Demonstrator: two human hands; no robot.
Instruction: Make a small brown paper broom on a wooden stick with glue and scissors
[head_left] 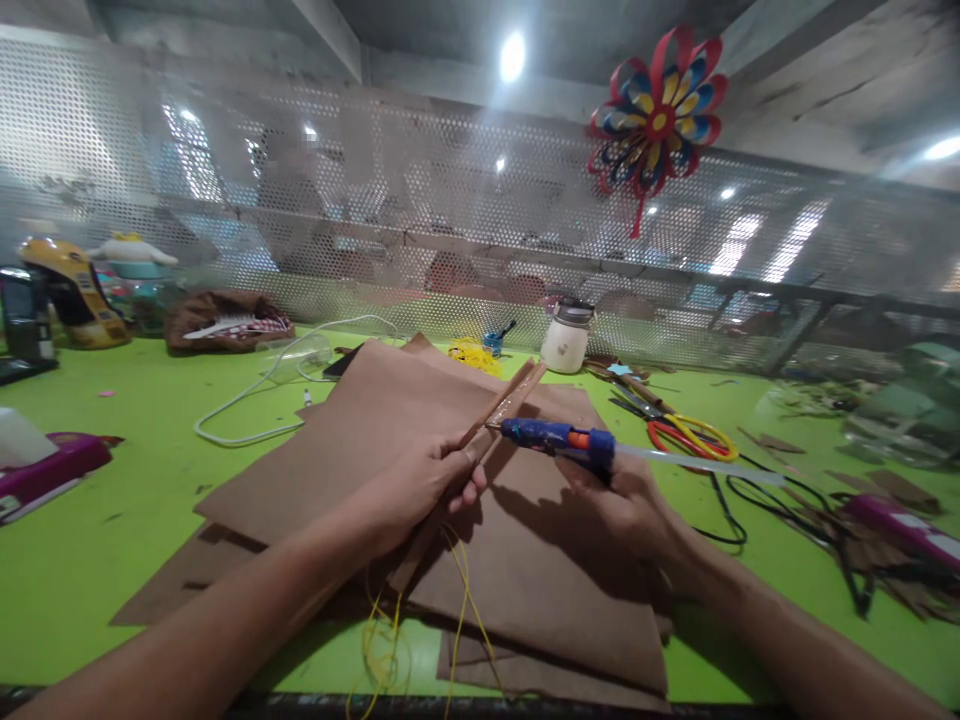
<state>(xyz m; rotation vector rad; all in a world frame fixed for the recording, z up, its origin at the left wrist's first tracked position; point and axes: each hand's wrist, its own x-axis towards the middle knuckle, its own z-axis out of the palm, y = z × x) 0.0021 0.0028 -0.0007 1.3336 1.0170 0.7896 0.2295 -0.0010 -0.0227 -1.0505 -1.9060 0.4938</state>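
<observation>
My left hand (442, 480) is closed around a narrow folded strip of brown paper (517, 392), which slants up and away from me. Shiny streaks, apparently glue, show on its upper part. In my right hand (622, 500) is a blue hot glue gun (559, 438), a long clear glue stick (697, 463) poking out of its back. The gun's nozzle points left, at the strip just above my left fingers; whether it touches cannot be made out. Yellow string (461, 575) hangs below my left hand. Beneath both hands lie stacked brown paper sheets (300, 460).
Scissors with red and yellow handles (694, 438) lie right of the paper, near a black cord (739, 525). Behind stand a lidded white jar (566, 340) and a yellow string bundle (474, 355). A white cable (240, 440) curls at left. A perforated metal screen (420, 200) rises behind the green table.
</observation>
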